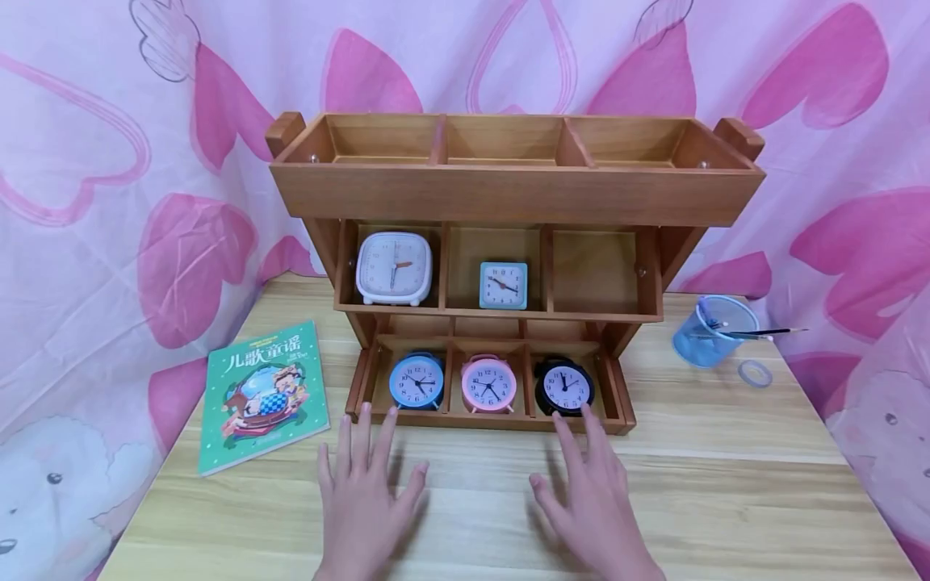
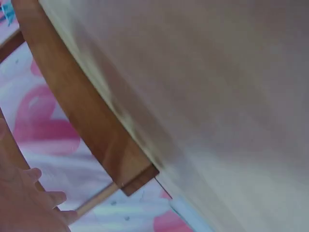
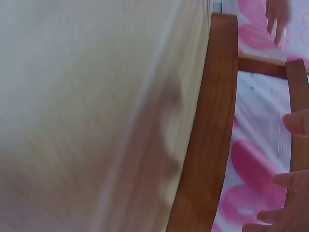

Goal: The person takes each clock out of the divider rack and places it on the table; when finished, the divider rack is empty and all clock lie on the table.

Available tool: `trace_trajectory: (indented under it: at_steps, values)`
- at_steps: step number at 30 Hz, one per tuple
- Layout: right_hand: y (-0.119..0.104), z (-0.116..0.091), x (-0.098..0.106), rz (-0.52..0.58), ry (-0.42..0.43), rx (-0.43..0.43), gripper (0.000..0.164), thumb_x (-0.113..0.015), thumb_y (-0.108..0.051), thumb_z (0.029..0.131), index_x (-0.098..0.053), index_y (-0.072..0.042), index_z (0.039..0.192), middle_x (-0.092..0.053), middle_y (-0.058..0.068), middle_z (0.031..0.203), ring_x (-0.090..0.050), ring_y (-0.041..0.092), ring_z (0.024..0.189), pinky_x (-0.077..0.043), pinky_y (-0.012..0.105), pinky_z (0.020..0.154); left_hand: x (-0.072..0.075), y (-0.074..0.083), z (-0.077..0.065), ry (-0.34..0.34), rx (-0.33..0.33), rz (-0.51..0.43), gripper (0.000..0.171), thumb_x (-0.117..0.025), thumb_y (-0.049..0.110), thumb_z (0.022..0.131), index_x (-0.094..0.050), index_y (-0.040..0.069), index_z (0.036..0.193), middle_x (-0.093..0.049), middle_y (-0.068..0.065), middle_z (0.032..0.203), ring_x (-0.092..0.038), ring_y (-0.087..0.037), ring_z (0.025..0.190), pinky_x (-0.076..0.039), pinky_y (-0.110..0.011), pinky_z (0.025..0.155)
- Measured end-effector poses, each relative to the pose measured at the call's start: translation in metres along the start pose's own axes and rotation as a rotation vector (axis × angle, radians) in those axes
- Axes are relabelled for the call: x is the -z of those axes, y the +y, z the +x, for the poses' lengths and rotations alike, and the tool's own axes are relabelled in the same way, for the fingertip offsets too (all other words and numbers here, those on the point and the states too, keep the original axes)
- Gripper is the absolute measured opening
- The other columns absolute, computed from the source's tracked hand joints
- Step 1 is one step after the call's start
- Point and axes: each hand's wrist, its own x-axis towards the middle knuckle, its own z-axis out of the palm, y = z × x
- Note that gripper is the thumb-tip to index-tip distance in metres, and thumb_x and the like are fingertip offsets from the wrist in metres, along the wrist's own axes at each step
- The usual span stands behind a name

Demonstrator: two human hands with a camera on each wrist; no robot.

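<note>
My left hand (image 1: 363, 492) is spread above the table in front of the wooden tiered box (image 1: 517, 194), its fingers straight and holding nothing. A blue alarm clock (image 1: 417, 381) sits just beyond its fingertips in the bottom tier. Likewise spread and holding nothing, my right hand (image 1: 592, 500) is nearest to a black alarm clock (image 1: 565, 387) in the bottom right compartment. Between these stands a pink alarm clock (image 1: 489, 384). In the middle tier are a white square clock (image 1: 394, 269) at left and a small teal-edged clock (image 1: 503, 286) in the centre. The top tier's three compartments hold nothing visible.
A green children's book (image 1: 265, 397) lies on the table to the left. At the right stand a blue mesh pen cup (image 1: 708, 332) with brushes and a roll of clear tape (image 1: 755, 373). A pink-heart curtain (image 1: 450, 56) hangs behind and at both sides.
</note>
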Motion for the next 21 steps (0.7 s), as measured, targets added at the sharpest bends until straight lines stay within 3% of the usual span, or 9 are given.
trace_trajectory:
  at_steps: [3, 7, 12, 15, 21]
  values:
    - [0.011, 0.014, 0.003, 0.058, 0.046, 0.021, 0.077, -0.073, -0.034, 0.087, -0.038, -0.010, 0.152, -0.017, 0.025, 0.161, -0.027, 0.052, 0.141, -0.030, 0.076, 0.101, 0.008, -0.008, 0.013, -0.009, 0.022, -0.075, 0.072, -0.056, 0.047, 0.097, -0.028, 0.019, 0.157, -0.012, -0.014, 0.166, -0.003, -0.040, 0.152, 0.005, -0.065, 0.117]
    - [0.030, 0.038, 0.000, 0.098, 0.061, 0.013, 0.069, -0.073, -0.028, 0.088, -0.044, -0.001, 0.146, -0.022, 0.030, 0.157, -0.029, 0.054, 0.138, -0.034, 0.075, 0.100, 0.014, -0.021, 0.036, -0.073, 0.077, -0.211, 0.065, -0.053, 0.041, 0.101, -0.029, 0.017, 0.157, -0.013, -0.015, 0.165, -0.009, -0.041, 0.151, -0.011, -0.067, 0.117]
    - [0.048, 0.065, -0.009, 0.115, 0.000, -0.056, 0.066, -0.071, -0.029, 0.090, -0.046, -0.001, 0.144, -0.022, 0.033, 0.156, -0.027, 0.053, 0.140, -0.034, 0.072, 0.103, 0.011, -0.041, 0.064, -0.158, 0.143, -0.375, 0.057, -0.050, 0.027, 0.103, -0.032, 0.008, 0.154, -0.028, -0.020, 0.159, -0.030, -0.041, 0.144, -0.029, -0.062, 0.113]
    - [0.052, 0.077, -0.013, 0.109, -0.050, -0.091, 0.066, -0.069, -0.035, 0.092, -0.045, -0.005, 0.146, -0.024, 0.031, 0.155, -0.034, 0.052, 0.136, -0.036, 0.070, 0.103, 0.005, -0.054, 0.076, -0.169, 0.165, -0.431, 0.054, -0.049, 0.019, 0.103, -0.033, 0.001, 0.152, -0.036, -0.024, 0.154, -0.039, -0.042, 0.139, -0.034, -0.059, 0.111]
    - [0.050, 0.092, -0.016, 0.074, -0.095, -0.137, 0.067, -0.067, -0.044, 0.091, -0.047, -0.008, 0.144, -0.033, 0.030, 0.150, -0.051, 0.049, 0.123, -0.044, 0.069, 0.095, -0.002, -0.068, 0.086, -0.278, 0.309, -0.518, 0.054, -0.042, 0.022, 0.106, -0.027, 0.017, 0.158, -0.029, -0.023, 0.159, -0.031, -0.045, 0.143, -0.031, -0.060, 0.112]
